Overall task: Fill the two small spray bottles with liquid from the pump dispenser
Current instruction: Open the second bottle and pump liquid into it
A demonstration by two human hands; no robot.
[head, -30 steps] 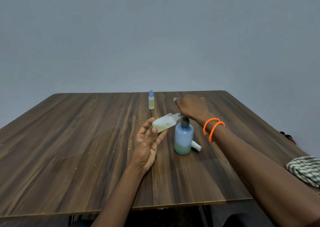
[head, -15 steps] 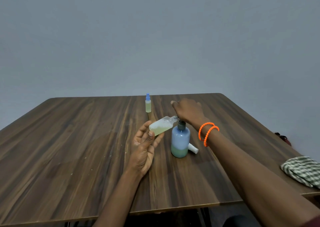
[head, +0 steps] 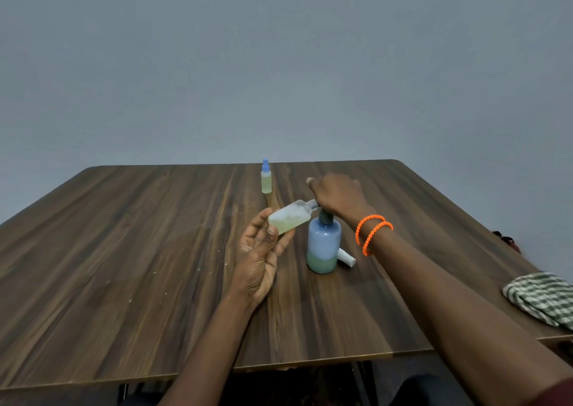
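Two hands work above the tabletop. Your left hand pinches an uncapped small bottle, tilted, its open neck at the pump dispenser. Your right hand presses down on the dispenser's head, fingers curled over it. Beyond your left hand stands the capped spray bottle; a white cap lies behind the dispenser.

Both forearms bare, no sleeves over them. Right wrist carries two bright orange beaded bracelets, side by side, loose fit. Left wrist bare, no band. Sliver of dark red fabric at lower right corner.
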